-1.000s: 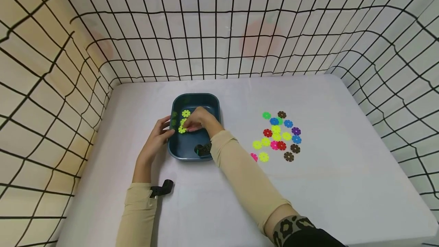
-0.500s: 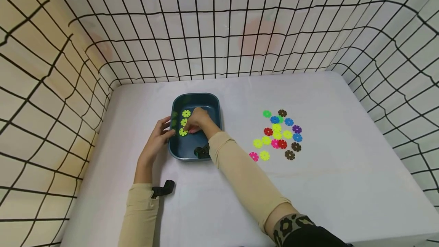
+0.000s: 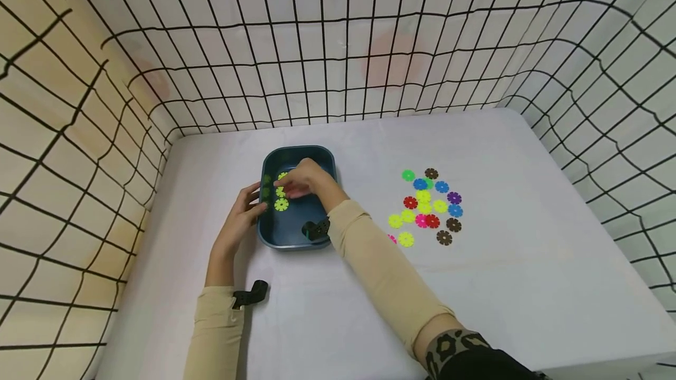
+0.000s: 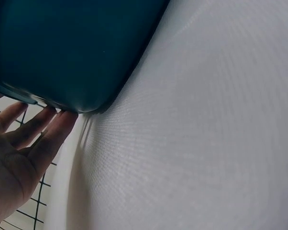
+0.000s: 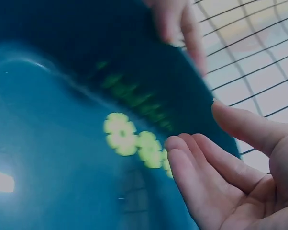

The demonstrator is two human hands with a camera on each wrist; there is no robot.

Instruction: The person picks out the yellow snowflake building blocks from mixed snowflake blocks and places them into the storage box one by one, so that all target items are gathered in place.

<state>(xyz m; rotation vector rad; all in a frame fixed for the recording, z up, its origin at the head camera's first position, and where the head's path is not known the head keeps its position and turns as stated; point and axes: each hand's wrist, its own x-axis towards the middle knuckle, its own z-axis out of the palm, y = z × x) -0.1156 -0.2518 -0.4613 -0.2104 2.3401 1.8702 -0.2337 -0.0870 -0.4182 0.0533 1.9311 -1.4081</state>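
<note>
A dark teal rectangular tray (image 3: 296, 241) stands on the white-covered table, left of centre. My left hand (image 3: 240, 219) holds its left side, thumb at the rim and fingers against the outer wall; the left wrist view shows those fingers (image 4: 53, 136) on the wall. Inside, yellow notched plastic discs (image 3: 281, 204) lie in a row along the left wall, which reflects them. Over the row is my right hand (image 3: 306, 180), partly covering the upper discs in the head view. In the right wrist view its thumb and fingers (image 5: 182, 172) are spread apart with nothing between them.
Right of the tray lies a loose scatter of notched discs (image 3: 425, 207) in yellow, red, pink, blue, green, purple and brown, some overlapping. Black wire mesh (image 3: 338, 63) walls the table at the back and sides. A black camera (image 3: 252, 294) sits at the left wrist.
My right hand has let go of the nearest yellow disc, which now sits slightly lower in the row. The hand has opened and shifted away from that disc. My left hand stays on the tray.
</note>
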